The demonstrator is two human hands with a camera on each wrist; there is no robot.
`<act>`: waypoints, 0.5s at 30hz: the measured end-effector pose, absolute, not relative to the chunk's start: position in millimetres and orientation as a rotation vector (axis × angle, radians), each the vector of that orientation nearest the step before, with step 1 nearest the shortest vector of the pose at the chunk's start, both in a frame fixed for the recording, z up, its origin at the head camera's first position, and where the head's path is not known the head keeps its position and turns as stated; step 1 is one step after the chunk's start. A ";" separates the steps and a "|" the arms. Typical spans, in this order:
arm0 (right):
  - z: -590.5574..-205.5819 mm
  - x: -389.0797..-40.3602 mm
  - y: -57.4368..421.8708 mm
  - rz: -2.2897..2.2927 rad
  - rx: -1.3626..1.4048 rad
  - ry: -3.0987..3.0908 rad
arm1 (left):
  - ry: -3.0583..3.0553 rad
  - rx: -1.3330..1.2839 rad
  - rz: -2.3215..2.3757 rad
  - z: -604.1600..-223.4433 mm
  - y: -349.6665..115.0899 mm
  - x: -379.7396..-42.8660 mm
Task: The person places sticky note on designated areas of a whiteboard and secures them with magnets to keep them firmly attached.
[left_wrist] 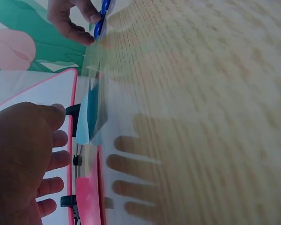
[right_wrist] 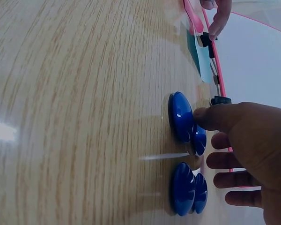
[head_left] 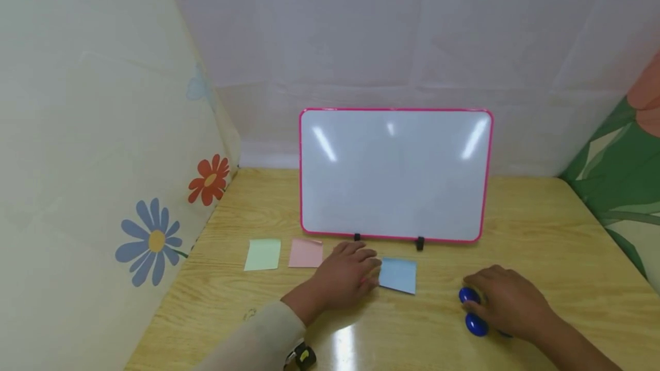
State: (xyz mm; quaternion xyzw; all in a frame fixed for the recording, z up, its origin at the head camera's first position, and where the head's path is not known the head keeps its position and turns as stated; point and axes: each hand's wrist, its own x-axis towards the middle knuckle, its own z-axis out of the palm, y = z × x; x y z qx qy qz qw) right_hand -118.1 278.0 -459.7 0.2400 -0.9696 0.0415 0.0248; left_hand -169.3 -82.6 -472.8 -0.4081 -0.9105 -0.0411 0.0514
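Observation:
My left hand [head_left: 344, 276] is held low over the table, fingers spread and loosely bent, holding nothing. A bright pink sticky note [left_wrist: 90, 197] lies under it, mostly hidden in the head view. Just right of its fingertips is a blue sticky note [head_left: 399, 275] with a lifted edge. At the right, my right hand [head_left: 515, 305] reaches over several glossy blue domed magnets [right_wrist: 182, 117] on the table. Its thumb [right_wrist: 208, 117] is right at one magnet, while the other fingers stay extended and apart beyond them.
A whiteboard [head_left: 394, 173] with a pink frame stands upright behind the notes on black feet [head_left: 420, 243]. Left of my left hand lie a pale pink note [head_left: 305, 253] and a pale green note [head_left: 263, 255]. Flowered cloths hang on both sides of the wooden table [head_left: 557, 233].

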 end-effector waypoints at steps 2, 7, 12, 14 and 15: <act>-459.7 -117.8 277.5 0.129 0.741 -3.004 | -2.784 -1.240 -0.126 -473.3 -81.4 -169.7; -459.1 -116.9 275.9 0.135 0.719 -3.036 | -2.824 -1.240 -0.130 -471.9 -78.7 -170.1; -457.0 -115.9 274.7 0.147 0.701 -3.064 | -2.852 -1.231 -0.105 -469.0 -75.5 -169.5; -456.8 -115.9 274.6 0.149 0.701 -3.065 | -2.872 -1.225 -0.095 -467.2 -74.0 -169.2; -456.9 -116.0 274.6 0.150 0.701 -3.067 | -2.886 -1.221 -0.089 -466.1 -73.1 -169.0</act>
